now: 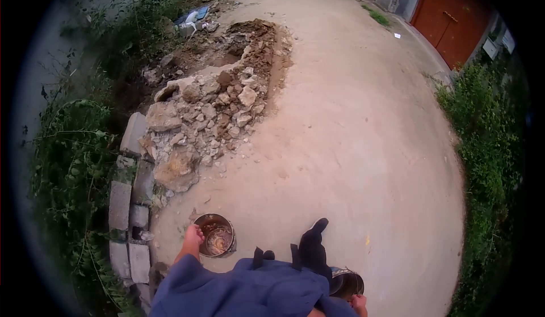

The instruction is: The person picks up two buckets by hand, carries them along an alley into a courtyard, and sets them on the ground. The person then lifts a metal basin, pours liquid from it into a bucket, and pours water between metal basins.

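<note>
Low on the left, my left hand is closed at the edge of a round metal bucket; whether it grips the rim or a handle is hard to see. Some brownish matter lies in the bottom of that bucket. My right hand, at the lower right, has its fingers curled at the thin wire handle of a second, dark bucket. My clothing partly covers this bucket, and its contents do not show. Between the two buckets, one black shoe points forward on the pale ground.
A heap of broken concrete and stones lies ahead on the left, beside a dug hole. Concrete blocks line the left edge near plants. Bushes and a red double door stand on the right.
</note>
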A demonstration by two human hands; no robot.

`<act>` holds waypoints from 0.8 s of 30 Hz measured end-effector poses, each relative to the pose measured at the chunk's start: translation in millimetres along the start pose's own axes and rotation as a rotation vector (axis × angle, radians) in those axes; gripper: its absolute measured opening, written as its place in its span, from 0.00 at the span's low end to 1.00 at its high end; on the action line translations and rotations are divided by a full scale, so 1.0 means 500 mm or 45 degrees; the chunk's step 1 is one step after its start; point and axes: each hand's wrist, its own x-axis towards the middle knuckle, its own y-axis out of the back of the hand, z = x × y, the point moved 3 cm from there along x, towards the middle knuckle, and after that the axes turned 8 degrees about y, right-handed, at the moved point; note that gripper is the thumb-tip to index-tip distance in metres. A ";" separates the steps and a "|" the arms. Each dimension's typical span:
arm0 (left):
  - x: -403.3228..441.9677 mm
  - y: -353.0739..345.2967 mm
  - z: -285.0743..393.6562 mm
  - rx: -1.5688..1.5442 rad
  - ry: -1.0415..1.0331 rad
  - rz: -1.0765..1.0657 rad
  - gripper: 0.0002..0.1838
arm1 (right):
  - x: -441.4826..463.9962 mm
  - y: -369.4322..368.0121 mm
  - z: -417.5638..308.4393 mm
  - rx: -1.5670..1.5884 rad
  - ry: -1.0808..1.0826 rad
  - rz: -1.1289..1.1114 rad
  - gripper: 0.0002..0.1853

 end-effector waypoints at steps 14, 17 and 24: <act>-0.133 -0.621 0.141 -0.341 -0.285 0.092 0.11 | 0.526 -0.037 -0.977 -0.216 -0.154 -0.304 0.03; -0.084 -0.751 0.175 -0.381 -0.179 0.134 0.11 | 0.684 -0.054 -1.136 -0.263 -0.141 -0.162 0.03; 0.041 -1.111 0.310 -0.268 0.124 0.318 0.12 | 0.967 -0.123 -1.549 -0.351 0.088 -0.003 0.03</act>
